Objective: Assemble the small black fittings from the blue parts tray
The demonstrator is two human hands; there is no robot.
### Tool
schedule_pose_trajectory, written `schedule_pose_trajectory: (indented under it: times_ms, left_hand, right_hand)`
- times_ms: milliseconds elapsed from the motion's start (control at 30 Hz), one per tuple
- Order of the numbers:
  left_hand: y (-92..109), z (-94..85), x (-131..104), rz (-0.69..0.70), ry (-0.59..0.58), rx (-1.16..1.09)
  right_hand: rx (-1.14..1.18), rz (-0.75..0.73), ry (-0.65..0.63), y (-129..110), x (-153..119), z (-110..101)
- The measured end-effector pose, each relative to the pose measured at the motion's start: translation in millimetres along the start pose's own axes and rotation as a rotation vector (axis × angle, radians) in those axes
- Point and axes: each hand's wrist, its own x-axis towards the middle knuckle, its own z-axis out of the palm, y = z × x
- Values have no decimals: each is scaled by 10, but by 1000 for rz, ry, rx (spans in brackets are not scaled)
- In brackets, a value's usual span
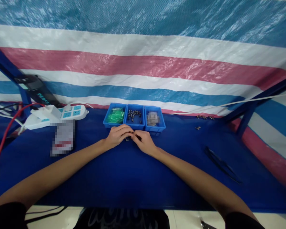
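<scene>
My left hand (118, 136) and my right hand (145, 142) meet in front of the blue bins, fingers bent and pressed together. Between the fingertips there is something small and dark, mostly hidden, whose kind I cannot make out. Just behind the hands stand three blue bins in a row. The left bin (105, 123) holds green plastic packets (115, 115). In the middle bin (126, 122) lie several small dark metal fittings (134, 115). Clear plastic pieces (153, 118) fill part of the right bin (154, 128).
On the left are a white power strip (79, 112), a blurred-out flat item (64, 138), a red cable (4, 136) and a black box (39, 90). Small metal pieces (197, 128) lie at the back right, glasses (221, 163) nearer. A striped sheet (143, 66) hangs behind the blue table (124, 178).
</scene>
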Motion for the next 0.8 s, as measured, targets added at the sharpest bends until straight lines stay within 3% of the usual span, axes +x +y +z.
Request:
schedule_pose_trajectory:
  times_ms: [800]
  left_hand:
    - [-28, 1, -47, 75, 1, -18]
  right_hand:
    - [-5, 1, 6, 9, -2, 5]
